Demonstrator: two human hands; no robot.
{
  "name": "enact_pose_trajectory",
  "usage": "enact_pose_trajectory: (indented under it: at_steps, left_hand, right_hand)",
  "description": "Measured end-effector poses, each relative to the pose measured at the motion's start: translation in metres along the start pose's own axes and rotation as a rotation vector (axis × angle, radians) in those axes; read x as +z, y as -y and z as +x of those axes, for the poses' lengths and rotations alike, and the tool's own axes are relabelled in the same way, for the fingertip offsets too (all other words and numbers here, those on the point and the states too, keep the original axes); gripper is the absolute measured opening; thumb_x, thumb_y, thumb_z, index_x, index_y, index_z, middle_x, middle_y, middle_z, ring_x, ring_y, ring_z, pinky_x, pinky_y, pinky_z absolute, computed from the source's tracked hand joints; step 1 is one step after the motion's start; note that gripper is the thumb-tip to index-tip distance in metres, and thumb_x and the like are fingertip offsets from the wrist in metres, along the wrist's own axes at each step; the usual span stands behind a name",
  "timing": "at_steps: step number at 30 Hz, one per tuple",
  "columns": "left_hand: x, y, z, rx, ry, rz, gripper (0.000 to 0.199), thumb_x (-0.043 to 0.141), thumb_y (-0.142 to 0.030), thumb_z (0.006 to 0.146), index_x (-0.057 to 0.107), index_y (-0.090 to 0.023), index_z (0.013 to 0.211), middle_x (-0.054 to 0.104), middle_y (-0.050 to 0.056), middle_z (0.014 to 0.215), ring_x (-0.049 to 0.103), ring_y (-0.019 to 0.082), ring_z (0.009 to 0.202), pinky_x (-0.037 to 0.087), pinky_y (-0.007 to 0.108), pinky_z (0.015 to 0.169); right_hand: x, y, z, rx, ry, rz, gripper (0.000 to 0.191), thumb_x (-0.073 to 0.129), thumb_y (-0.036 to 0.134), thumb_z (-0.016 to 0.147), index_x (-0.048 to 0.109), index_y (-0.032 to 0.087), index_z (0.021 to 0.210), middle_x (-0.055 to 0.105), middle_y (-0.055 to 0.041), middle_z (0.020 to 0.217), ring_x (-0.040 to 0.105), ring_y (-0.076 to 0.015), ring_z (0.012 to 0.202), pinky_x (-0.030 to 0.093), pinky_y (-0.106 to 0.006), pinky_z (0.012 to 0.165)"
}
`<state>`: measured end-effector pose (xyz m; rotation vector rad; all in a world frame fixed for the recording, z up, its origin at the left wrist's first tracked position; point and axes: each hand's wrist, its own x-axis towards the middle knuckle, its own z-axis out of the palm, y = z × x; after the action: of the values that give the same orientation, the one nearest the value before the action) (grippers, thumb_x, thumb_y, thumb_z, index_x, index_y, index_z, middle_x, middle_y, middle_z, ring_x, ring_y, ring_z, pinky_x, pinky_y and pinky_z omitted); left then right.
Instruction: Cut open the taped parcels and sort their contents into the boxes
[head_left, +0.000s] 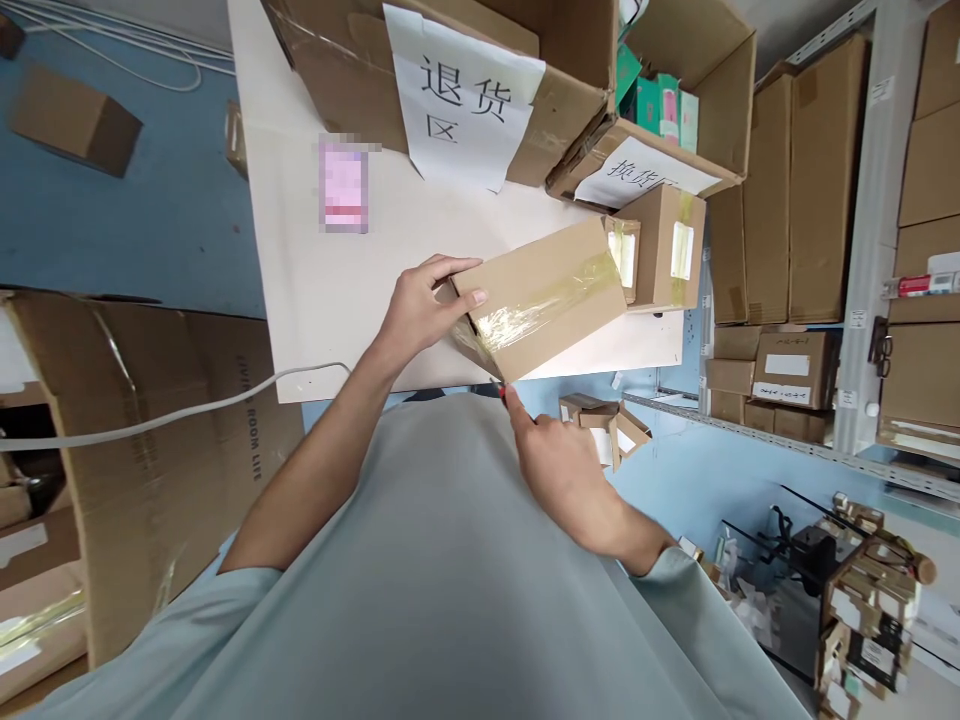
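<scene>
Carton (577, 255) with shiny tape (532, 305) across its top sits angled at the near edge of a white table (315, 320), its left end gripped by a worker's left hand (416, 308), thumb on top. The right hand (566, 470) closes around a red cutter (503, 391), forefinger extended along it, tip at the carton's near corner; whether it touches cannot be told. Two taped parcels (655, 250) stand near the far end, before an open box (739, 110) holding green packs (646, 105).

One held carton (555, 290), one cutter (502, 391), two paper signs (465, 95), two sign-fronted boxes (341, 85)
</scene>
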<state>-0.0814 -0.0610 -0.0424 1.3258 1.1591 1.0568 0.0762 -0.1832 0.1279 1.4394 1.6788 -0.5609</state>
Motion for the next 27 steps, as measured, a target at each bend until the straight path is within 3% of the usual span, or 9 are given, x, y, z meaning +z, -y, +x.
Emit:
enact_pose_trajectory:
  at_steps: [4,8,10,12,16,22,27]
  left_hand:
    - [0.002,-0.004,-0.003,-0.003,0.010,0.028,0.060,0.086,-0.068,0.091,0.085,-0.024,0.132,0.080,0.011,0.135,0.074,0.031,0.128,0.057,0.046,0.120]
    - [0.001,-0.002,0.001,-0.010,0.018,-0.016,0.059,0.086,-0.065,0.092,0.085,-0.024,0.133,0.080,0.012,0.136,0.074,0.031,0.129,0.056,0.047,0.120]
    - [-0.001,0.001,0.005,-0.007,0.026,-0.024,0.059,0.087,-0.064,0.091,0.085,-0.023,0.134,0.080,0.012,0.135,0.074,0.031,0.127,0.057,0.047,0.119]
    - [-0.003,0.003,0.008,-0.003,0.028,-0.023,0.059,0.088,-0.064,0.090,0.085,-0.024,0.133,0.080,0.012,0.134,0.074,0.031,0.126,0.057,0.048,0.119]
    - [-0.005,0.002,0.010,-0.011,0.030,-0.020,0.061,0.087,-0.066,0.090,0.084,-0.024,0.134,0.080,0.012,0.133,0.074,0.031,0.126,0.058,0.047,0.119]
    - [-0.004,-0.002,0.007,-0.032,0.033,-0.023,0.063,0.086,-0.070,0.090,0.085,-0.024,0.133,0.080,0.012,0.134,0.074,0.032,0.127,0.058,0.048,0.119]
    - [-0.003,-0.002,0.005,-0.034,0.021,0.007,0.064,0.084,-0.072,0.091,0.084,-0.025,0.134,0.079,0.011,0.138,0.073,0.031,0.131,0.056,0.047,0.122]
  right_hand:
    - [0.012,-0.001,-0.004,-0.050,0.064,0.011,0.081,0.047,0.004,0.108,0.029,0.021,0.185,0.084,-0.0159,0.105,0.085,-0.0269,0.096,0.062,-0.032,0.082]
    - [0.019,-0.014,-0.015,-0.102,-0.178,0.079,0.073,0.044,0.019,0.118,0.026,0.032,0.186,0.084,-0.0086,0.105,0.080,-0.0217,0.084,0.057,-0.028,0.078]
    - [0.018,-0.021,-0.011,-0.051,-0.298,0.108,0.067,0.041,0.026,0.121,0.027,0.031,0.186,0.083,-0.0079,0.104,0.078,-0.0204,0.080,0.054,-0.026,0.077]
    - [0.015,-0.025,-0.001,-0.002,-0.336,0.139,0.063,0.037,0.030,0.123,0.030,0.028,0.186,0.084,-0.0081,0.103,0.078,-0.0207,0.080,0.050,-0.026,0.073]
    - [0.014,-0.026,0.018,-0.021,-0.302,0.198,0.062,0.037,0.033,0.125,0.029,0.028,0.186,0.085,-0.0081,0.108,0.080,-0.0217,0.089,0.047,-0.026,0.072]
    - [0.016,-0.022,0.012,-0.006,-0.237,0.118,0.064,0.032,0.033,0.125,0.020,0.033,0.187,0.083,-0.0083,0.110,0.081,-0.0236,0.089,0.051,-0.027,0.074]
    - [0.002,-0.010,0.018,0.008,-0.157,0.022,0.076,0.040,0.022,0.120,0.009,0.031,0.188,0.081,-0.0113,0.112,0.082,-0.0245,0.092,0.058,-0.029,0.079]
